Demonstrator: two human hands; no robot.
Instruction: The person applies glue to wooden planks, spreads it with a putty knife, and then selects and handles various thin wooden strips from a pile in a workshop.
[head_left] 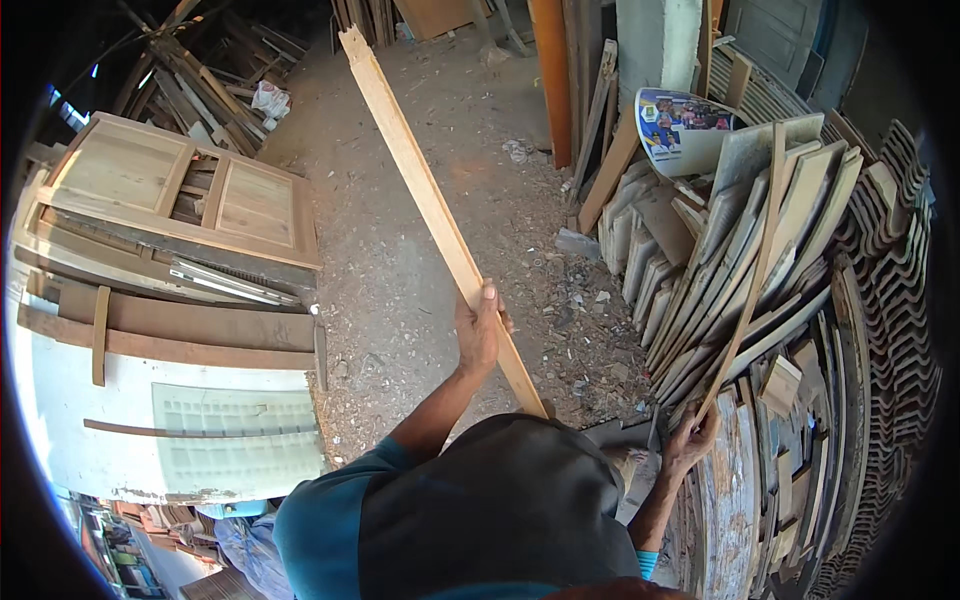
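My left hand (480,330) is closed round a long, pale wooden rail (415,175) with a groove along its length. The rail slants up and away to the far left; a notched, tenon-like end shows at its far tip, and its near end meets my dark-clad torso. Off to the right, my right hand (690,440) pinches the lower end of a thin, long wooden strip (757,285). That strip rises in front of stacked boards (700,290); whether it touches them I cannot tell.
Left of me lie a panelled wooden door (255,205) and a white panel (120,455) with loose strips on it. Wavy roof tiles (890,320) are stacked at the far right. Scrap wood (190,95) is heaped at the back left. Wood chips litter the floor (380,290).
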